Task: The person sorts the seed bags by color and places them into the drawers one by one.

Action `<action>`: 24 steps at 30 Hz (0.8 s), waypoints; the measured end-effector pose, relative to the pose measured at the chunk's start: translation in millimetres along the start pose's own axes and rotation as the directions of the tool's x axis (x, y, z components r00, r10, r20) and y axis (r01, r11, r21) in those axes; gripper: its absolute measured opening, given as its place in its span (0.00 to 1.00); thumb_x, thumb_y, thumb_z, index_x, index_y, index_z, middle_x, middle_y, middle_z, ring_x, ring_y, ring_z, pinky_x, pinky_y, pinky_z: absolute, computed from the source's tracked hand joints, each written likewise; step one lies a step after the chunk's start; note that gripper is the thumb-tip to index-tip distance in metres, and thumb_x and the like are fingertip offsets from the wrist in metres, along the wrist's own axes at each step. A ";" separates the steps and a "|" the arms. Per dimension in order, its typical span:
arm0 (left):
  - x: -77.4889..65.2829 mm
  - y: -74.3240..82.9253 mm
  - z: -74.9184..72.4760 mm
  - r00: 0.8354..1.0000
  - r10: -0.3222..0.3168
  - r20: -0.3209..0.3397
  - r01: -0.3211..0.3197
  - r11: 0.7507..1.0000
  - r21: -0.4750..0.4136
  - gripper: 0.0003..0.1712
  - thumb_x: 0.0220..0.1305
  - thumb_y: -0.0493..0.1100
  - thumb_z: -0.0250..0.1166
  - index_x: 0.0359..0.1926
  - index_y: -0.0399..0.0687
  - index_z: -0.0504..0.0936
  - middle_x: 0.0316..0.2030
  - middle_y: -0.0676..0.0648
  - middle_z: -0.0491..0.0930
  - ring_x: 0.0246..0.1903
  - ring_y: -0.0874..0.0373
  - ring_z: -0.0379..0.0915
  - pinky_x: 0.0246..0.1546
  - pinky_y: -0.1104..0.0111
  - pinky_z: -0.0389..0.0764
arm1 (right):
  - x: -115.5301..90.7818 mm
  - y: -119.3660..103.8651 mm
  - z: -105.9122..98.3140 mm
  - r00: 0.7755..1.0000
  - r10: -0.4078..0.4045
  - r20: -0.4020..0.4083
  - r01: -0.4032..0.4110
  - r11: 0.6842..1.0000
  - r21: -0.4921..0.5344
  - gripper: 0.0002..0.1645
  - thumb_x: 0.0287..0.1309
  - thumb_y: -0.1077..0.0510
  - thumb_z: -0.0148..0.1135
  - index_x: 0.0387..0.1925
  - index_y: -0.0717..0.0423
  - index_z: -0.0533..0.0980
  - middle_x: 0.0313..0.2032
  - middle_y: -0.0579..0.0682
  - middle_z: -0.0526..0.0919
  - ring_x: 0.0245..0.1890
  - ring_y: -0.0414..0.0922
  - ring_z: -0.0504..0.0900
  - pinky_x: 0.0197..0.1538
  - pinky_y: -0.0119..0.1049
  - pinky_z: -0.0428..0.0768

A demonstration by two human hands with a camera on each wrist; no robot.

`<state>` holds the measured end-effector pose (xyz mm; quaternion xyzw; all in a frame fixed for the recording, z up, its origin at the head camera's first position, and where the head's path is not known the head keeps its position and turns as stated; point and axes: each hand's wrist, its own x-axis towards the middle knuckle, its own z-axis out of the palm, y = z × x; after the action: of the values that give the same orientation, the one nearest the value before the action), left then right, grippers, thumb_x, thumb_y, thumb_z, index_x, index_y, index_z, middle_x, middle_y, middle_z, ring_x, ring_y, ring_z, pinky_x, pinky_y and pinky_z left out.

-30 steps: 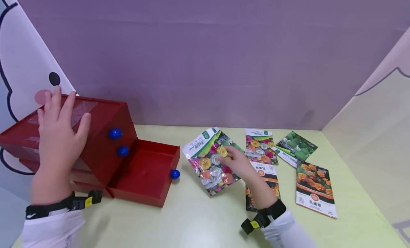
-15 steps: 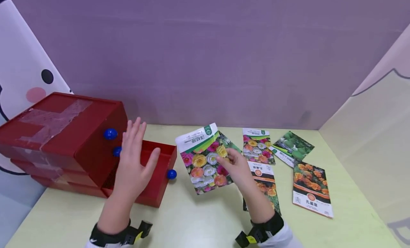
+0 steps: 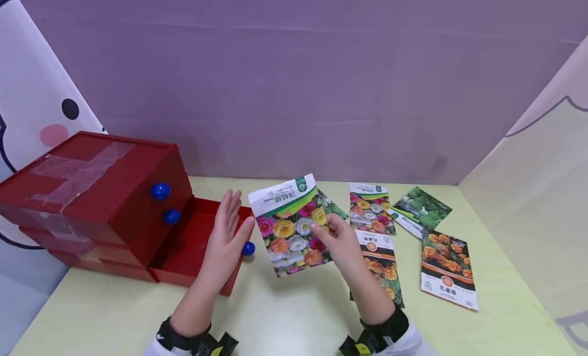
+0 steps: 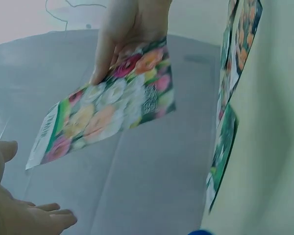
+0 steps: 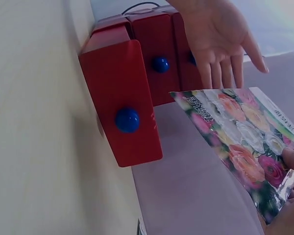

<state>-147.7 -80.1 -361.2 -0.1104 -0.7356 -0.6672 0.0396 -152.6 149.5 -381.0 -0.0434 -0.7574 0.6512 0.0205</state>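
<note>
My right hand (image 3: 342, 246) pinches a seed packet (image 3: 285, 236) printed with colourful flowers by its right edge, thumb on the front. The packet is tilted above the table, its white header at the upper left. To its left, my left hand (image 3: 222, 243) is raised over the pulled-out red drawer (image 3: 197, 233), fingers straight and thumb spread. In the right wrist view the left palm (image 5: 218, 34) faces the packet across a small gap. A green seed packet (image 3: 337, 210) lies partly hidden behind the held one.
At left stands a taped red drawer box (image 3: 92, 177) with blue ball knobs (image 3: 161, 191). The open drawer's knob (image 3: 248, 248) juts right. Several packets lie at right: a flower packet (image 3: 371, 210), a green one (image 3: 422, 208) and orange-flower ones (image 3: 447, 266). A purple backdrop (image 3: 294, 90) rises behind.
My left hand has left the top of the drawer box and moved right, near the packet. The right hand has lifted and turned the packet slightly, keeping its pinch.
</note>
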 end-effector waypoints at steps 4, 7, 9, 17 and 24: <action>0.8 -2.8 6.5 0.996 -0.071 0.062 0.078 0.989 -0.122 0.42 0.73 0.44 0.54 0.77 0.49 0.39 0.75 0.43 0.49 0.74 0.46 0.47 0.70 0.54 0.59 | -2.2 0.0 2.3 1.000 -0.014 0.008 0.013 1.000 0.017 0.11 0.61 0.58 0.63 0.40 0.63 0.76 0.32 0.49 0.85 0.29 0.38 0.82 0.36 0.28 0.81; -0.2 -3.6 10.3 0.984 -0.143 0.102 0.160 0.970 -0.183 0.41 0.73 0.47 0.54 0.76 0.49 0.41 0.74 0.44 0.52 0.72 0.46 0.52 0.68 0.52 0.63 | -3.2 -0.5 4.3 1.000 -0.020 0.011 0.020 0.999 0.025 0.10 0.61 0.59 0.63 0.39 0.63 0.75 0.31 0.48 0.84 0.29 0.38 0.81 0.34 0.27 0.80; -0.6 -4.1 12.1 0.973 -0.196 0.124 0.219 0.953 -0.212 0.41 0.72 0.49 0.54 0.76 0.49 0.42 0.74 0.45 0.54 0.70 0.48 0.57 0.67 0.51 0.65 | -3.5 -0.4 5.4 1.000 -0.019 0.014 0.019 0.999 0.030 0.10 0.61 0.59 0.63 0.38 0.64 0.75 0.30 0.48 0.83 0.27 0.38 0.80 0.33 0.27 0.79; -2.1 -1.7 16.7 0.947 -0.276 0.164 0.308 0.923 -0.230 0.36 0.71 0.47 0.56 0.74 0.52 0.51 0.64 0.41 0.70 0.52 0.55 0.75 0.50 0.67 0.82 | -3.1 0.9 6.0 1.000 -0.012 0.011 0.011 1.000 0.006 0.11 0.60 0.58 0.64 0.36 0.62 0.74 0.26 0.46 0.81 0.23 0.37 0.76 0.27 0.26 0.76; -3.0 -3.6 17.6 0.942 -0.278 0.189 0.318 0.918 -0.237 0.32 0.70 0.41 0.58 0.71 0.49 0.57 0.57 0.37 0.76 0.43 0.60 0.82 0.43 0.69 0.84 | -2.5 4.1 6.9 1.000 -0.017 0.020 0.017 1.000 -0.013 0.11 0.60 0.57 0.65 0.37 0.61 0.75 0.23 0.43 0.76 0.20 0.36 0.72 0.24 0.25 0.74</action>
<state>-144.0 -63.3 -367.2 -0.0514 -0.6491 -0.7471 -0.1336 -150.6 143.0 -386.0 -0.0305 -0.7623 0.6462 0.0183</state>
